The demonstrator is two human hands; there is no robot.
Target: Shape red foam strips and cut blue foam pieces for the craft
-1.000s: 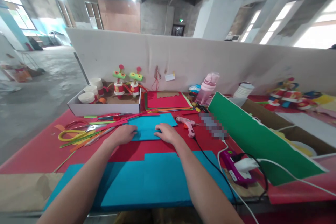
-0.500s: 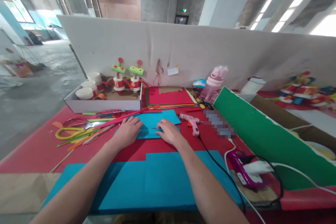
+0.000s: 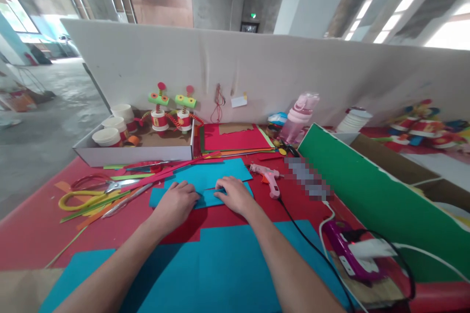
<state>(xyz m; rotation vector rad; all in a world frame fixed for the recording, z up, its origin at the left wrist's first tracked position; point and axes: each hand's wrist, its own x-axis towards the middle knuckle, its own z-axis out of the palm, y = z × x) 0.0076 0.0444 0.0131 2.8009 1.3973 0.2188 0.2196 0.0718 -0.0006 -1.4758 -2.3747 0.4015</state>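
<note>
My left hand [image 3: 176, 201] rests on a narrow strip of blue paper [image 3: 207, 199], its fingers curled over it and the tips pressed together near the strip's middle. My right hand [image 3: 235, 196] grips the same strip farther right, with thumb and fingers closed at its upper edge. The strip looks folded, but the fingers hide part of its edge. Just behind it lies another flat blue piece of paper [image 3: 215, 170], partly overlapped. Below my forearms, large blue sheets [image 3: 227, 264] cover the near side of the red table.
A pink glue gun [image 3: 270, 180] lies right of my right hand, its black cord trailing toward me. Scissors [image 3: 82, 199] and paper strips lie left. Behind stand a white box [image 3: 135, 156] with cup figures, stacked coloured paper [image 3: 235, 141] and a pink bottle [image 3: 299, 117]. A purple power strip [image 3: 348, 254] sits right.
The camera view has shifted slightly. Both hands have come a little nearer to me with the blue strip, and more of the blue piece behind it shows.
</note>
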